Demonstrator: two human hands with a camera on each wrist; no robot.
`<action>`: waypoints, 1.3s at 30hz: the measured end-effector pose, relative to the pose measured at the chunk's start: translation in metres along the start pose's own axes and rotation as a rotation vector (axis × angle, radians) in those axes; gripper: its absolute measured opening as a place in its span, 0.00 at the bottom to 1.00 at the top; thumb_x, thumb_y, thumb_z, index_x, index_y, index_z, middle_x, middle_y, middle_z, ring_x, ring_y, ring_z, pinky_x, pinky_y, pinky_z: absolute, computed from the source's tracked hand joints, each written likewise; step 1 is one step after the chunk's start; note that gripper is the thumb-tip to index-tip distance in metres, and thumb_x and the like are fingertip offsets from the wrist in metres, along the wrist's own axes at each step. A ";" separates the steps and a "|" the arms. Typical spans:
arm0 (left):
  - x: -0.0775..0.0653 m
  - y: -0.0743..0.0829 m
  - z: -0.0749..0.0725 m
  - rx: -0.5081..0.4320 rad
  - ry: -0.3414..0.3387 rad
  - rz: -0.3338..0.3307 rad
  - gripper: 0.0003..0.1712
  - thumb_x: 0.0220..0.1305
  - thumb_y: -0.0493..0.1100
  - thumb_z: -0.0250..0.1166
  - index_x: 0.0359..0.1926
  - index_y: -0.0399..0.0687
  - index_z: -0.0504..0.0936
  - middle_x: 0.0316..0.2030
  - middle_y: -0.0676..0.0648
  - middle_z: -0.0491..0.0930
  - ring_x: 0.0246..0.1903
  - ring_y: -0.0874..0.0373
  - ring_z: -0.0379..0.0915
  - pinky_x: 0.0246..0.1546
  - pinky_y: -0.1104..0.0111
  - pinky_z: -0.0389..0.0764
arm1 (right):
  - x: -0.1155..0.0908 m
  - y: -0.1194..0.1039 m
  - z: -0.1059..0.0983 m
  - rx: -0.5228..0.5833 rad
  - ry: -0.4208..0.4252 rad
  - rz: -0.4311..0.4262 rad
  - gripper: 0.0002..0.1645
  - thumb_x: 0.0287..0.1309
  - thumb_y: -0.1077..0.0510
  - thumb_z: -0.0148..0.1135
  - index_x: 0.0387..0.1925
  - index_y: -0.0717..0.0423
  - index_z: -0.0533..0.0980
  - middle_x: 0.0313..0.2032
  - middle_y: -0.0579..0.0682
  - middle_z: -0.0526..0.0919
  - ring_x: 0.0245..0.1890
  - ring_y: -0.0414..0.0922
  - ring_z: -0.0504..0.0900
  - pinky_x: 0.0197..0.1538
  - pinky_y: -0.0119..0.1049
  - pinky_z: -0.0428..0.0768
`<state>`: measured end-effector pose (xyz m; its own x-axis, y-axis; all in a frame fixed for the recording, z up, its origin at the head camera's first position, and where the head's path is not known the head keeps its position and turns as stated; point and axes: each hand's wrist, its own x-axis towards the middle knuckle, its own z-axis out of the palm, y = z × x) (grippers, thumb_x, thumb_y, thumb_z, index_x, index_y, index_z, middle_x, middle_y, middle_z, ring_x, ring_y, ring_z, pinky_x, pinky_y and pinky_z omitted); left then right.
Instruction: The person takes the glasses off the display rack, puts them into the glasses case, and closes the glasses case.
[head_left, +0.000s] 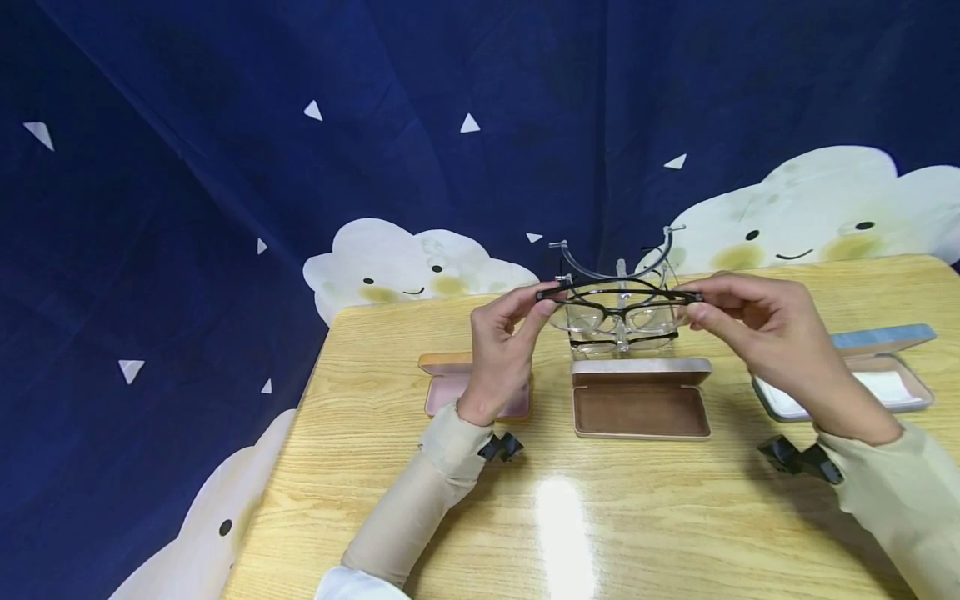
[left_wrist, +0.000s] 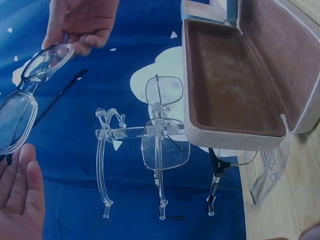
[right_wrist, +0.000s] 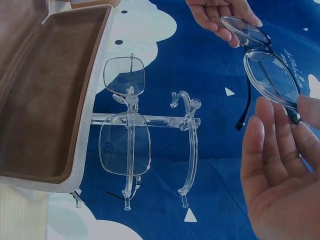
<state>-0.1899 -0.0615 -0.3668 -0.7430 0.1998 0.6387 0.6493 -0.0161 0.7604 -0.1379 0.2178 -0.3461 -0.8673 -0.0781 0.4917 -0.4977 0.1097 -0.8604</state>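
Note:
A pair of black-framed glasses [head_left: 617, 313] is held up in front of a clear display stand [head_left: 621, 268]. My left hand [head_left: 501, 346] pinches one end of the frame between thumb and fingers. At the other end, my right hand [head_left: 776, 325] pinches it the same way. In the right wrist view the glasses [right_wrist: 272, 75] show round lenses, with a dark temple slanting down behind them. Thin metal-rimmed glasses [right_wrist: 125, 145] sit on the stand's middle tier. Another dark-rimmed pair [head_left: 592, 342] rests lower down. The stand's top tier holds no glasses.
In front of the stand lies an open white case [head_left: 641, 408] with brown lining. An open orange case [head_left: 442, 392] stands left, partly behind my left hand. To the right is an open blue case [head_left: 885, 337] with a white cloth [head_left: 885, 386]. A dark blue curtain [head_left: 420, 167] hangs behind the wooden table [head_left: 660, 517].

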 end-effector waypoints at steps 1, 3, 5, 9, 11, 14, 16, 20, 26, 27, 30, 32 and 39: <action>0.000 0.000 0.000 0.001 -0.001 0.001 0.14 0.74 0.34 0.63 0.53 0.28 0.84 0.47 0.28 0.88 0.46 0.36 0.88 0.54 0.59 0.89 | 0.000 0.000 0.000 -0.026 0.004 0.003 0.15 0.61 0.80 0.61 0.47 0.72 0.84 0.37 0.42 0.92 0.31 0.35 0.88 0.37 0.21 0.84; 0.000 0.000 0.000 0.004 -0.003 0.002 0.13 0.74 0.34 0.63 0.53 0.28 0.84 0.47 0.29 0.88 0.46 0.36 0.89 0.54 0.60 0.89 | 0.001 -0.001 0.000 -0.076 0.011 0.010 0.15 0.61 0.80 0.63 0.48 0.71 0.84 0.37 0.40 0.92 0.31 0.34 0.88 0.37 0.20 0.84; 0.000 0.000 0.000 0.004 -0.005 0.001 0.13 0.73 0.33 0.63 0.53 0.28 0.84 0.47 0.29 0.88 0.45 0.37 0.89 0.53 0.61 0.89 | 0.001 0.000 -0.001 -0.114 0.011 0.017 0.15 0.61 0.79 0.63 0.48 0.69 0.85 0.37 0.39 0.92 0.31 0.33 0.89 0.37 0.20 0.84; 0.000 0.001 0.000 0.012 -0.016 -0.008 0.12 0.73 0.32 0.63 0.52 0.28 0.85 0.46 0.30 0.89 0.44 0.38 0.89 0.53 0.62 0.89 | 0.001 0.001 -0.002 -0.119 0.004 0.026 0.16 0.62 0.78 0.64 0.49 0.67 0.85 0.38 0.39 0.92 0.32 0.33 0.90 0.39 0.20 0.85; 0.000 0.001 0.000 0.023 -0.021 -0.011 0.11 0.73 0.32 0.63 0.51 0.29 0.85 0.46 0.31 0.89 0.44 0.38 0.89 0.53 0.61 0.89 | 0.001 0.001 -0.003 -0.132 0.004 0.029 0.16 0.62 0.78 0.64 0.49 0.66 0.86 0.38 0.38 0.92 0.32 0.33 0.90 0.39 0.20 0.85; 0.000 0.000 -0.001 0.034 -0.028 -0.009 0.11 0.73 0.32 0.63 0.51 0.29 0.85 0.45 0.31 0.89 0.44 0.39 0.89 0.55 0.60 0.89 | 0.000 0.002 -0.003 -0.172 0.007 0.032 0.17 0.61 0.77 0.65 0.49 0.64 0.86 0.39 0.35 0.92 0.32 0.31 0.90 0.39 0.19 0.85; 0.000 0.000 -0.001 0.037 -0.030 -0.008 0.11 0.73 0.32 0.63 0.51 0.29 0.85 0.45 0.31 0.89 0.44 0.39 0.89 0.55 0.60 0.88 | 0.000 0.002 -0.003 -0.190 0.009 0.034 0.16 0.61 0.77 0.66 0.48 0.64 0.86 0.39 0.34 0.91 0.33 0.30 0.89 0.39 0.20 0.85; 0.000 0.000 -0.001 0.040 -0.035 -0.009 0.11 0.73 0.31 0.62 0.51 0.27 0.85 0.44 0.31 0.89 0.44 0.39 0.89 0.54 0.60 0.89 | 0.001 0.003 -0.004 -0.199 0.013 0.045 0.16 0.61 0.76 0.67 0.47 0.62 0.87 0.39 0.33 0.91 0.32 0.30 0.89 0.38 0.19 0.84; 0.000 0.000 -0.001 0.053 -0.046 -0.016 0.11 0.73 0.32 0.63 0.50 0.28 0.85 0.44 0.31 0.89 0.43 0.38 0.89 0.51 0.63 0.89 | 0.002 0.004 -0.006 -0.112 0.008 0.054 0.16 0.60 0.78 0.66 0.47 0.62 0.87 0.37 0.37 0.92 0.32 0.31 0.90 0.39 0.19 0.84; 0.001 0.000 -0.001 0.056 -0.049 -0.016 0.10 0.73 0.32 0.63 0.50 0.28 0.85 0.44 0.32 0.89 0.43 0.38 0.89 0.51 0.63 0.89 | 0.002 0.005 -0.007 -0.093 0.005 0.055 0.16 0.60 0.78 0.66 0.47 0.63 0.87 0.38 0.38 0.92 0.32 0.32 0.90 0.39 0.19 0.84; 0.001 0.000 -0.001 0.061 -0.058 -0.014 0.10 0.73 0.32 0.63 0.49 0.29 0.85 0.43 0.32 0.90 0.42 0.39 0.89 0.50 0.64 0.89 | 0.001 0.005 -0.007 -0.101 0.000 0.056 0.16 0.61 0.78 0.66 0.46 0.62 0.87 0.38 0.38 0.92 0.33 0.32 0.90 0.39 0.19 0.84; 0.001 0.000 -0.002 0.063 -0.061 -0.014 0.10 0.73 0.32 0.63 0.49 0.29 0.86 0.42 0.33 0.90 0.41 0.40 0.89 0.49 0.65 0.89 | 0.001 0.004 -0.008 -0.142 0.001 0.059 0.16 0.61 0.77 0.66 0.46 0.62 0.87 0.37 0.37 0.92 0.32 0.32 0.90 0.37 0.19 0.83; 0.001 -0.003 -0.004 0.071 -0.074 -0.041 0.08 0.72 0.34 0.66 0.45 0.31 0.88 0.39 0.34 0.90 0.35 0.48 0.89 0.40 0.69 0.87 | 0.001 0.002 -0.008 -0.263 0.010 0.096 0.10 0.63 0.72 0.67 0.46 0.64 0.86 0.36 0.33 0.91 0.30 0.30 0.88 0.33 0.20 0.81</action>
<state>-0.1935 -0.0649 -0.3677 -0.7572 0.2703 0.5947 0.6302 0.0631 0.7738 -0.1403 0.2258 -0.3463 -0.9101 -0.0450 0.4120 -0.3983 0.3697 -0.8394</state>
